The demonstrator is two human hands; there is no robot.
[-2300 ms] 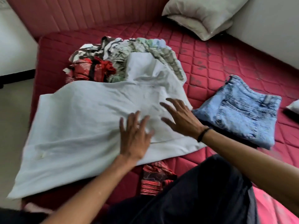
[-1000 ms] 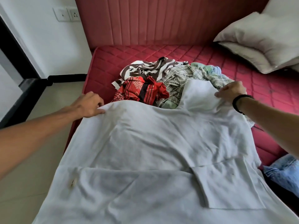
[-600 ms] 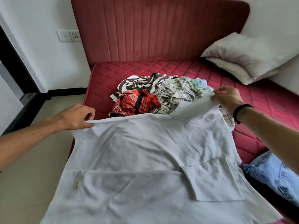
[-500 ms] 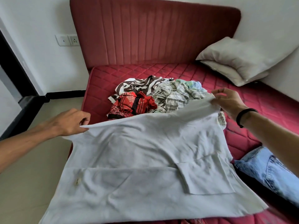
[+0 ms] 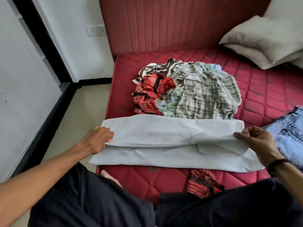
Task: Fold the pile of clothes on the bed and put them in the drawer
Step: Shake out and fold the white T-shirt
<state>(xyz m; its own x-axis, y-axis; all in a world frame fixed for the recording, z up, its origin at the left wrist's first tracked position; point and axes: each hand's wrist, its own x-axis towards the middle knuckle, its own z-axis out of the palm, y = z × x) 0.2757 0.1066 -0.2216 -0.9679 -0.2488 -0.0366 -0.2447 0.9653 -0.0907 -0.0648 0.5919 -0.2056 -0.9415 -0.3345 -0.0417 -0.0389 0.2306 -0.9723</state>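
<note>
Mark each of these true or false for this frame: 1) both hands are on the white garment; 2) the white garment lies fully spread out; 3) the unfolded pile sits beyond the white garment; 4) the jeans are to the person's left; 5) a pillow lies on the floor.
1) True: the left hand and the right hand each grip an end of the white garment.
2) False: it is folded over on itself into a long band.
3) True: the pile of clothes lies farther up the mattress.
4) False: the jeans are at the person's right.
5) False: the pillow rests on the bed by the headboard.
</note>
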